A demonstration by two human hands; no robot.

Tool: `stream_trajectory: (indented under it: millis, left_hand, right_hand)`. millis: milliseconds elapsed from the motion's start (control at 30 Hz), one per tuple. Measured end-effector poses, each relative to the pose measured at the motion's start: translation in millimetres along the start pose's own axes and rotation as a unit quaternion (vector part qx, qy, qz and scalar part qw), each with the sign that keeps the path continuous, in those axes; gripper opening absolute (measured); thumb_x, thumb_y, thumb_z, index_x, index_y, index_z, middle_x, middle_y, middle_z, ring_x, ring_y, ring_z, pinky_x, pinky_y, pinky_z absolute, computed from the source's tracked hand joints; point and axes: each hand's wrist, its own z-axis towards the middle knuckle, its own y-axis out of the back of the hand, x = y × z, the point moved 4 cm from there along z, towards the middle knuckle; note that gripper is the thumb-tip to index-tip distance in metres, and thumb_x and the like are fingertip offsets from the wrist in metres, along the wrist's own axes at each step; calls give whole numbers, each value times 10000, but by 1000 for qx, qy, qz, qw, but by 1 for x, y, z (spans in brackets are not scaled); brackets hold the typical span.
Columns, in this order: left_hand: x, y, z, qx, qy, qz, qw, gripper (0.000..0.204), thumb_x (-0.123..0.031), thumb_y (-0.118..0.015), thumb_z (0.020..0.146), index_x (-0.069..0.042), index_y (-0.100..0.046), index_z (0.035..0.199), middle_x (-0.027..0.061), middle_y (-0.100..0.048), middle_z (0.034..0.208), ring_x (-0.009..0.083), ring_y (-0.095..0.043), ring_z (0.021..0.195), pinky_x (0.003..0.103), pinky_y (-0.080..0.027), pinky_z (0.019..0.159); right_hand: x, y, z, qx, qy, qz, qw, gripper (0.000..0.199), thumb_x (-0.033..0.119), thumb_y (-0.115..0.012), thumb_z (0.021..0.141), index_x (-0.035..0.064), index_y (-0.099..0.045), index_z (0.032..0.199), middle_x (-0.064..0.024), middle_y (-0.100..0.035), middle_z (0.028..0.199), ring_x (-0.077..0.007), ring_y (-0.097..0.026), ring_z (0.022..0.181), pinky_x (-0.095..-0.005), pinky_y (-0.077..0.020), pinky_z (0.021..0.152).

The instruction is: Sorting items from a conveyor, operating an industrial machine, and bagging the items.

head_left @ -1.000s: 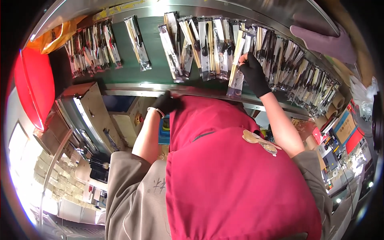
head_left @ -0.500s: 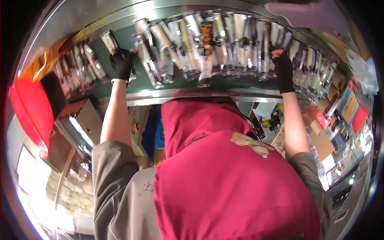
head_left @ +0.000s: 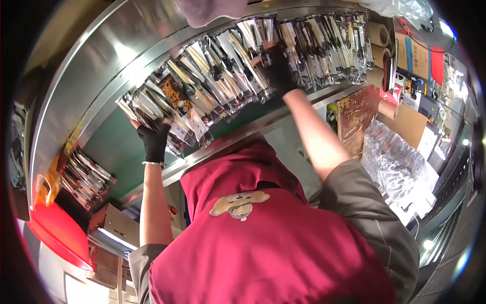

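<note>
A long row of clear plastic cutlery packets (head_left: 212, 76), with pale sticks, black pieces and white paper showing through, lies side by side on a green surface (head_left: 109, 139). My left hand (head_left: 153, 137), in a black fingerless glove, is at the row's left end. Its thumb and fingers are spread apart against the lower part of the end packets. Over the right-of-middle packets reaches my right hand (head_left: 280, 68), gloved the same way and somewhat blurred; its fingers are partly hidden, and whether they grip a packet is unclear. One packet with an orange-and-black print (head_left: 174, 93) stands out.
A separate pile of packets (head_left: 86, 175) lies at the far left, near a red plastic shape (head_left: 61, 235). Metal rails (head_left: 238, 129) edge the green surface. Cardboard rolls (head_left: 377, 43) and crumpled clear plastic (head_left: 392, 157) are on the right. A mauve shape (head_left: 207, 10) overhangs the far edge.
The view has turned. My left hand and the single packet by it now meet the row, closing the earlier gap. My right hand has come leftward along the row.
</note>
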Motion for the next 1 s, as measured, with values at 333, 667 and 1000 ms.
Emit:
stream_trajectory:
  millis: [333,667,1000]
  left_hand:
    - [-41,-8,-15,51,-54,-232,970,1191,-56,-753,686,-46,208,1390,152,-287,1309,245,-411,1150,365,-375,970]
    - [-16,3,-12,2,-60,-190,980,1224,-117,-779,668,-72,196,1406,157,-209,1389,219,-421,1139,348,-402,936]
    - [-81,-37,-15,34,-88,-69,993,1314,-256,-838,557,32,124,1403,278,-137,1430,344,-192,1334,378,-199,1083]
  right_hand:
    - [77,-12,-20,132,-41,130,982,587,269,-665,743,-8,-457,1217,-205,-505,1187,-344,-470,1132,-407,-371,967]
    - [46,2,6,128,-143,102,976,737,340,-671,720,-41,-396,1288,-229,-407,1328,-315,-364,1266,-374,-278,1053]
    - [113,-123,-40,336,-96,-95,932,983,631,-589,728,-60,-264,1346,-278,-257,1383,-412,-216,1307,-449,-188,1076]
